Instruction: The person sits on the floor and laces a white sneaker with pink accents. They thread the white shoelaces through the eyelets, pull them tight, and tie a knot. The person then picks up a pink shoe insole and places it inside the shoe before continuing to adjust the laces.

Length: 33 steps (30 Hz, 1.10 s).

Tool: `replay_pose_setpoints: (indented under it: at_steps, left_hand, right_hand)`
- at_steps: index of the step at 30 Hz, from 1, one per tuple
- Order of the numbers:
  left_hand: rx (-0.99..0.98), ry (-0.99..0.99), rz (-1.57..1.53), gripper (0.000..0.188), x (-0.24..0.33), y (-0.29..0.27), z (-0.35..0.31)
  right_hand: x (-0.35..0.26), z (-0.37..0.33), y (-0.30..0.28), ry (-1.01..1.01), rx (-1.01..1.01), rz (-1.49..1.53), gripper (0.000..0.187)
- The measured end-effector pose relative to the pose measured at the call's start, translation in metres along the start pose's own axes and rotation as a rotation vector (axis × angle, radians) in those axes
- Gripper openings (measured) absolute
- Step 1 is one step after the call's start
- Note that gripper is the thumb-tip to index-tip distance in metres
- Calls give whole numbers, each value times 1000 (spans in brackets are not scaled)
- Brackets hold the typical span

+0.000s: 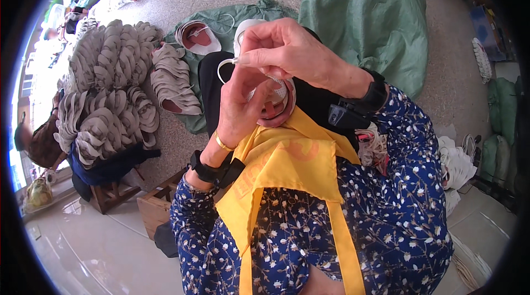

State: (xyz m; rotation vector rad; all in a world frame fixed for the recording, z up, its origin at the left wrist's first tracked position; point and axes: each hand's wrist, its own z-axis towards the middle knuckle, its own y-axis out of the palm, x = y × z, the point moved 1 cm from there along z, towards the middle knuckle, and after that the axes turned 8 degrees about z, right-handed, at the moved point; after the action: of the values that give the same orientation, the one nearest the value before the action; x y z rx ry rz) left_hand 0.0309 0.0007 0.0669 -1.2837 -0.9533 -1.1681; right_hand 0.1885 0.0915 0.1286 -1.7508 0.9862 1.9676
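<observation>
A white shoe (241,35) with a pinkish lining lies across my lap, its toe away from me and its opening toward me; my hands cover much of it. My right hand (295,55) is closed in a pinch above the shoe, thumb and fingers on a white shoelace (221,70). The lace bends in a small loop left of the fingertips. Below it, my left hand (240,104) grips the shoe near its lace area, fingers curled. Whether the left fingers also hold lace is hidden. A yellow apron (292,168) covers my lap.
Another white shoe (200,38) with a loose lace lies on a green sheet (259,11) ahead. Beside it is a row of nested grey shoe pieces (175,82). Large piles (110,74) of them stand left. A big green sack (367,19) is at front right, a wooden stool (160,204) near left.
</observation>
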Motion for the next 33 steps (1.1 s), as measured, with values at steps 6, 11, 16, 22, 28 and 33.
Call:
replay_pose_setpoints:
  at_steps: [6, 11, 16, 22, 28, 33]
  left_hand:
    - [-99, -61, -18, 8, 4, -12, -5]
    - [12, -74, -61, 11, -5, -47, -19]
    - [121, -182, -40, 12, -10, -129, -57]
    - [-14, -335, -74, 15, -22, -147, -83]
    - [-43, -55, 646, 15, -8, -101, -45]
    - [51, -16, 602, 18, -1, -69, -21]
  right_hand:
    - [16, -12, -21, -66, 119, 138, 17]
    - [33, -57, -47, 162, 137, -13, 20]
    - [25, -122, -107, 265, 330, 191, 15]
    - [34, -176, -139, 284, 537, 194, 16]
    - [43, -143, -114, 199, 527, -481, 11]
    - [47, -77, -50, -103, 443, -651, 13]
